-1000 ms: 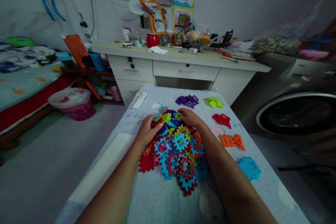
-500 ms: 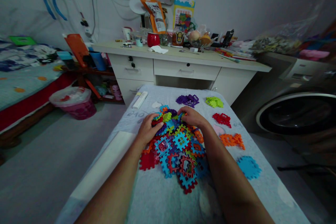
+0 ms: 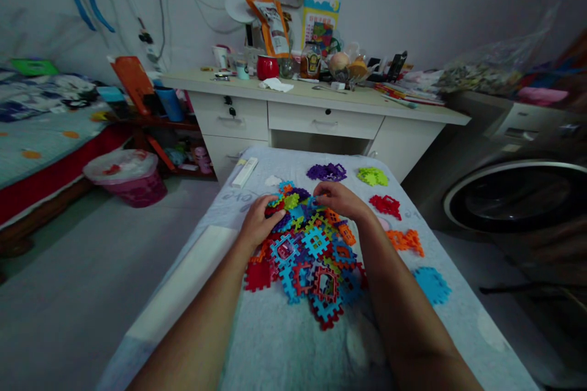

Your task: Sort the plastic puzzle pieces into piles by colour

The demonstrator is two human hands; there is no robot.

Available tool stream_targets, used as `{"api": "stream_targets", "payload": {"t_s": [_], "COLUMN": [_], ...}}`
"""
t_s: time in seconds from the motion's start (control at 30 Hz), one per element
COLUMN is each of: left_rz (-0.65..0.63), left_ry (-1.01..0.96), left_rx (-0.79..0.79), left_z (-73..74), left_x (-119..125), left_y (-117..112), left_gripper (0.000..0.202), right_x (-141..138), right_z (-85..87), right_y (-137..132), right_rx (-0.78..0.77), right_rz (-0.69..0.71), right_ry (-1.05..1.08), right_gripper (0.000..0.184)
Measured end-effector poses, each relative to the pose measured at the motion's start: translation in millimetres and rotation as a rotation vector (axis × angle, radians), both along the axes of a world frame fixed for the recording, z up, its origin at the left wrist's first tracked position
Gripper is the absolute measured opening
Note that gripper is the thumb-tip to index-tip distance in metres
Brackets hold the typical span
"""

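Note:
A mixed pile of toothed plastic interlocking pieces (image 3: 315, 243) in blue, red, green, purple and orange lies on the cloth-covered table. At the pile's far left edge rests my left hand (image 3: 260, 221), thumb spread from the fingers, cupped against pieces without lifting any. My right hand (image 3: 340, 199) is at the far right side, its fingertips closed on a blue interlocking piece (image 3: 312, 203) that they partly hide. Sorted by colour along the right are purple pieces (image 3: 326, 171), lime green pieces (image 3: 372, 176), red pieces (image 3: 386, 206), orange pieces (image 3: 406, 242) and blue pieces (image 3: 431, 285).
A white strip-shaped object (image 3: 244, 172) lies at the table's far left. Beyond stands a white desk (image 3: 325, 111) crowded with jars, a red mug and papers. A washing machine (image 3: 504, 153) is on the right, a pink waste bin (image 3: 132, 186) on the left.
My right hand has shifted slightly back and right, showing more orange pieces beneath it. My left hand stays in nearly the same spot.

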State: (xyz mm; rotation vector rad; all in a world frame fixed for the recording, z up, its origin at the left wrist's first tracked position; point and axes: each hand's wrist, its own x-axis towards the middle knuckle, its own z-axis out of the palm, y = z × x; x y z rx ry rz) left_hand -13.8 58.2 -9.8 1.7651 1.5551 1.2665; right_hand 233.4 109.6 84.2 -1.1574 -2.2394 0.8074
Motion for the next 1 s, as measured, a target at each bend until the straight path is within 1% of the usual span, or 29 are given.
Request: {"api": "stream_targets", "payload": {"t_s": [0.07, 0.13, 0.23, 0.33, 0.43, 0.53, 0.6, 0.77, 0.83, 0.9, 1.0], "left_rz": [-0.007, -0.015, -0.017, -0.009, -0.010, -0.008, -0.007, -0.011, -0.011, -0.008, -0.001], "left_ry": [-0.003, -0.008, -0.015, -0.022, -0.021, -0.022, -0.016, -0.005, -0.012, -0.014, -0.008], "left_rx": [-0.001, -0.009, -0.020, -0.028, -0.028, -0.033, -0.041, -0.047, -0.049, -0.051, -0.059], "left_z": [-0.6, -1.0, -0.4, 1.0, 1.9, 1.2, 0.0, -2.7, -3.1, -3.1, -2.6], "left_x": [-0.4, -0.8, -1.1, -0.9, -0.5, -0.3, -0.5, -1.7, -1.8, -1.5, -1.1], "left_y": [0.6, 1.1, 1.3, 1.0, 1.0, 1.9, 2.9, 5.2, 5.4, 5.1, 4.1], "left_gripper": [0.042, 0.042, 0.042, 0.044, 0.044, 0.045, 0.046, 0.048, 0.048, 0.048, 0.049], "right_x": [-0.1, 2.7, 15.4, 39.6, 73.1, 108.8, 130.0, 170.4, 182.7, 192.3, 200.6], "right_z": [1.0, 2.7, 5.4, 6.7, 6.9, 6.4, 5.5, -3.4, -10.7, -19.1, -31.6], "right_y": [-1.6, -3.4, -7.8, -16.1, -29.7, -50.0, -67.5, -119.1, -138.9, -156.0, -175.5], "right_rx": [0.053, 0.118, 0.166, 0.177, 0.151, 0.101, 0.083, 0.092, 0.127, 0.197, 0.284], "right_rz": [-0.025, -0.090, -0.179, -0.245, -0.335, -0.412, -0.450, -0.498, -0.519, -0.546, -0.582], "right_ry": [0.060, 0.107, 0.136, 0.147, 0.145, 0.127, 0.084, -0.053, -0.065, -0.067, -0.079], "right_gripper": [0.011, 0.010, 0.011, 0.015, 0.019, 0.022, 0.020, 0.013, 0.012, 0.011, 0.010]}}
